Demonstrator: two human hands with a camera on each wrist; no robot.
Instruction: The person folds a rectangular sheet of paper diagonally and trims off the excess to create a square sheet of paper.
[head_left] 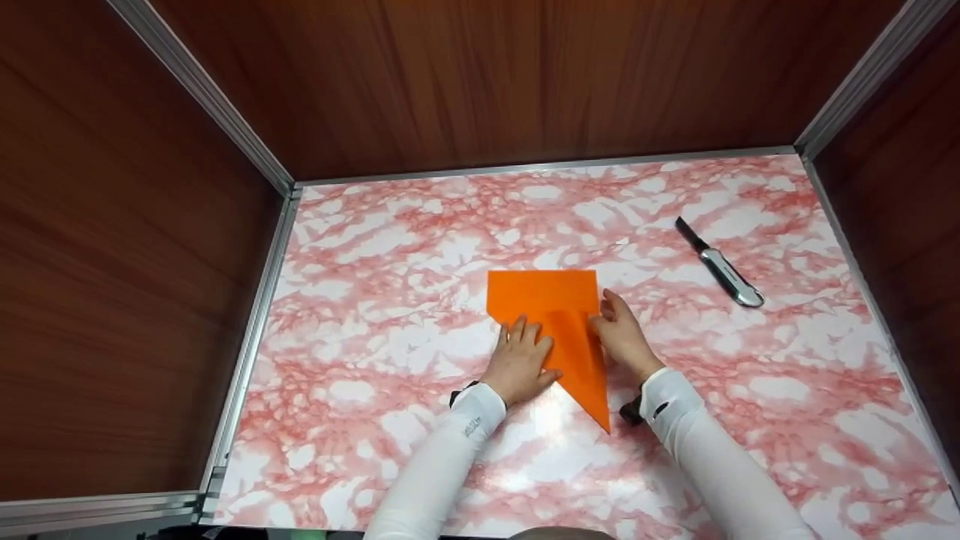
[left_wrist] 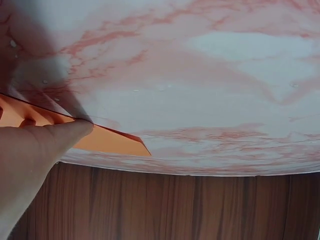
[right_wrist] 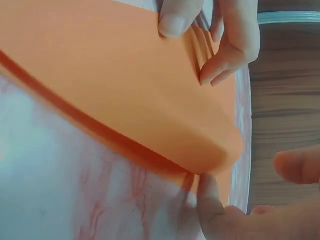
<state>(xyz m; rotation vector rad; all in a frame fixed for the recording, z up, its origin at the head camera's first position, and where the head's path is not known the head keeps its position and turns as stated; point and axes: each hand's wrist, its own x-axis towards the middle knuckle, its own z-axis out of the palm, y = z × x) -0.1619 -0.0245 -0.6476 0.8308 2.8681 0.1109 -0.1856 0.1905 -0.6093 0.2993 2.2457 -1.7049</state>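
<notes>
My left hand rests on the orange paper, its fingers spread wide and the thumb reaching toward the long slanted edge. From my left wrist, that thumb lies along the edge of the paper.

My right hand is at the paper's right side, fairly loose. One fingertip touches the edge of the upper layer, while another finger is held up clear of it.

The paper lies in the middle of the desk, folded, with a straight far edge and a sharp point toward me. Seen from my right wrist, the upper layer bulges a little above the lower one, so it isn't flat there.

A box cutter lies farther off on my right, well apart from the paper, its dark blade end aimed away from me. White sleeves cover my arms. Brown wood panels with metal strips stand around the desk, which is patterned in pink and white.
</notes>
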